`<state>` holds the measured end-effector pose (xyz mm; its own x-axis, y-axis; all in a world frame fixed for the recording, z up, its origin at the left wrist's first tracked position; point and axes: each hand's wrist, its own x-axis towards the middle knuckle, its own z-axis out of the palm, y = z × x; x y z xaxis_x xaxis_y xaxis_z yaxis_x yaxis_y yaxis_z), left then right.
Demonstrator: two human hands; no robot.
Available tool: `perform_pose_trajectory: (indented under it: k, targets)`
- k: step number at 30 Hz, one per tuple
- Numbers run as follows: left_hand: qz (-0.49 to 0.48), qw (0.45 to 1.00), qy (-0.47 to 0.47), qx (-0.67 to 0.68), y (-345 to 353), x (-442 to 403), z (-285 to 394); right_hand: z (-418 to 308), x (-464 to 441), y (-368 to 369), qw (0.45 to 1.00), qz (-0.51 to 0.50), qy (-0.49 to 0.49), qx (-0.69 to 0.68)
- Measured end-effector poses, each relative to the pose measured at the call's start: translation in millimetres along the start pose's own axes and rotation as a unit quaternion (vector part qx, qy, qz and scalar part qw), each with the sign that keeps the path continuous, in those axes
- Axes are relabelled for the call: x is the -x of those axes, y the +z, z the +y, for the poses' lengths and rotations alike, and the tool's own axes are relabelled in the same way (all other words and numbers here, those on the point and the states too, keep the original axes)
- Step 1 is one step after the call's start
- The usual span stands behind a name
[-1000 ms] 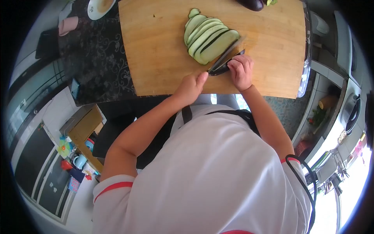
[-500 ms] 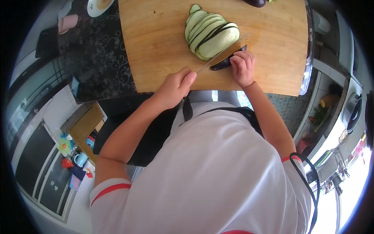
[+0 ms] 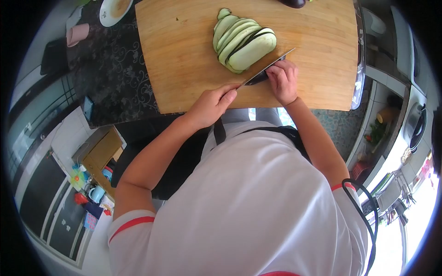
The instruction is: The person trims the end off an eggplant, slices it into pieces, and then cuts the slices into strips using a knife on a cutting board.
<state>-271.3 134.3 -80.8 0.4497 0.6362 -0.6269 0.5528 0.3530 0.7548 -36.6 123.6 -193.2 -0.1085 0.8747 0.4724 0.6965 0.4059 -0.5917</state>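
My left hand [image 3: 212,106] is closed around the handle of a kitchen knife [image 3: 269,66], its blade slanting up and to the right. The blade lies along the far edge of a dark-skinned eggplant piece [image 3: 259,78] and partly hides it. My right hand [image 3: 284,83] presses its bent fingers on the right end of that piece. Just beyond the blade, overlapping pale eggplant slices [image 3: 241,39] with dark rims lie in a fanned pile. All of this rests on a wooden cutting board [image 3: 177,64].
A whole eggplant [image 3: 293,2] is partly visible at the board's far edge. On the dark patterned table [image 3: 108,69] to the left are a white plate [image 3: 109,17] and a pink cup [image 3: 77,34]. A phone [image 3: 88,108] lies near the table's left edge.
The knife blade has moved nearer to me, from beside the slices to over the eggplant piece, covering more of it. My right hand stays on the piece. The whole view shifts slightly.
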Motion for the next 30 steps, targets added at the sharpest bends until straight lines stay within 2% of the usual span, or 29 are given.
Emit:
perform_pose_trajectory:
  k: [2,3,5,8,9,12,15,18,21,30]
  targets:
    - [-0.013,0.999,-0.03,0.014,-1.4,-0.4,-0.6,-9.9,-1.0,-0.6,0.998,0.015,0.068,-0.011]
    - [-0.019,0.999,-0.045,0.02,-2.3,-0.9,-0.8,-17.0,-2.4,0.2,0.977,0.027,0.192,-0.088]
    - [-0.013,0.999,-0.031,0.011,-1.4,-0.6,-1.5,-32.4,-5.4,1.1,0.872,0.049,0.425,-0.236]
    - [-0.01,1.0,0.001,0.007,3.8,0.1,-5.1,-42.4,-25.2,-12.9,0.711,0.02,0.605,-0.357]
    - [-0.011,1.0,0.014,0.008,5.5,-0.1,-5.6,-44.8,-29.3,-14.0,0.677,0.046,0.624,-0.388]
    - [-0.01,1.0,0.008,0.001,6.2,0.3,-4.1,-42.8,-32.8,-17.4,0.691,0.01,0.62,-0.371]
    - [-0.019,1.0,0.007,0.015,6.9,0.2,-4.4,-32.6,-22.2,-7.6,0.72,0.02,0.605,-0.339]
    - [-0.018,0.997,-0.05,0.061,2.4,3.8,11.1,-35.5,-24.0,-3.1,0.729,0.047,0.595,-0.335]
    - [-0.004,0.997,-0.036,0.067,-0.3,19.8,33.0,-37.0,-23.4,0.7,0.738,0.062,0.589,-0.323]
    - [-0.025,0.995,-0.09,0.021,-11.9,45.4,51.2,-34.9,-17.6,0.2,0.72,0.067,0.591,-0.358]
